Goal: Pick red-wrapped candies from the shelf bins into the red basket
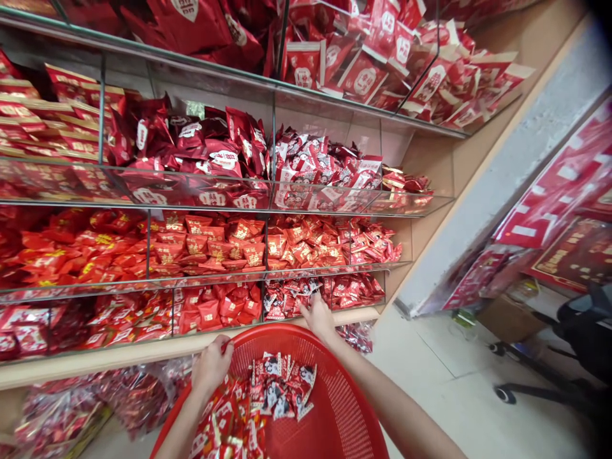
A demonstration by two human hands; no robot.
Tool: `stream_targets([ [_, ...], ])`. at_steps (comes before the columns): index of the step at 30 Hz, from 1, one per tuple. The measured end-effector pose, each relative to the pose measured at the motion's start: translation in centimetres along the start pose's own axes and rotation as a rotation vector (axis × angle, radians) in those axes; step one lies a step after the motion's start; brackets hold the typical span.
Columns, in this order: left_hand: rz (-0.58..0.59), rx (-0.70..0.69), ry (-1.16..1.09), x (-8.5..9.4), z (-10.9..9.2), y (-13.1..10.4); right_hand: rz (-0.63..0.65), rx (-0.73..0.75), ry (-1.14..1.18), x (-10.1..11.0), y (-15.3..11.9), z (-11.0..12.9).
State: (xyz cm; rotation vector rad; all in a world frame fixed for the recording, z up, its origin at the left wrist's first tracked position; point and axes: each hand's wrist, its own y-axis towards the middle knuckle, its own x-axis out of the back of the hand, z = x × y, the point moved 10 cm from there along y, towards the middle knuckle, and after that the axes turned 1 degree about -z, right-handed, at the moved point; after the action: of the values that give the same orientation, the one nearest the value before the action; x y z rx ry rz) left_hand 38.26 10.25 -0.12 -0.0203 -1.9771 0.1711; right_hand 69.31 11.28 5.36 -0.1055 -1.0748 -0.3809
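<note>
My left hand (213,364) is closed round the far left rim of a red plastic basket (344,389). Inside the basket, red packets with dark-and-white figures (282,386) lie in a cluster beside orange-red packets (229,421) at the left. My right hand (318,319) reaches over the far rim to a bottom-row compartment of small red-and-white packets (287,298). Its thumb and index finger look spread, with the fingertips at the packets. Whether a packet touches the fingers is hard to make out.
Shelves with clear dividers (274,134) hold many red packets in rows ahead. Plastic-bagged goods (62,408) lie under the bottom shelf. At the right are a grey wall end (521,146), tiled floor (430,389), a cardboard box (509,319) and a wheeled chair base (535,376).
</note>
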Motion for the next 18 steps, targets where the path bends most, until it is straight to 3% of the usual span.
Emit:
stream_targets([
  [8, -0.008, -0.015, 0.01, 0.0, -0.1, 0.0, 0.107, -0.164, -0.151, -3.6, 2.3, 0.3],
  [18, -0.026, -0.03, 0.013, 0.0, -0.1, 0.1, 0.099, -0.141, 0.075, -1.8, 2.9, -1.6],
])
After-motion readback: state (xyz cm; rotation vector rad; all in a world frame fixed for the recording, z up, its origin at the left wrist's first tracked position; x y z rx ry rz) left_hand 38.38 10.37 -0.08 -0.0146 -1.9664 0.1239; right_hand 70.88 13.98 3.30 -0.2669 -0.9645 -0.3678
